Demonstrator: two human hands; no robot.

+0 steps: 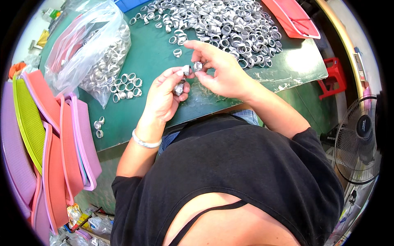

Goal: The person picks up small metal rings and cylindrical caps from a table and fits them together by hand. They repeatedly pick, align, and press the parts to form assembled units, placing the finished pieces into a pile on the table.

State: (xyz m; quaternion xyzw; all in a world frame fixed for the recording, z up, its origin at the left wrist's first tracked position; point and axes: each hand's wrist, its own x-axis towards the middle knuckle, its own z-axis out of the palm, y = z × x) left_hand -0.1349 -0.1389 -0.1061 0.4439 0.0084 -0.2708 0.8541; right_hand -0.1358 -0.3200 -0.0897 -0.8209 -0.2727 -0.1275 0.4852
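Our left hand (164, 96) grip is clamped on several metal rings (179, 88); our right hand (217, 69) pinches one ring (198, 66) just beside. Far: big loose ring heap (221, 24) on the green table (156, 57). Left: one clear bag (88, 45) of rings, about ten set rings (127, 87), three strays (99, 126), stacked trays (53, 135). Nothing blocks our hands.

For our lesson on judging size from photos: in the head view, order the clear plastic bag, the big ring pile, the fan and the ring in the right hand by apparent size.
1. Ring pile
2. Plastic bag, nearly as large; the order of these two is unsure
3. Fan; its place at the bent rim makes this unsure
4. Ring in the right hand
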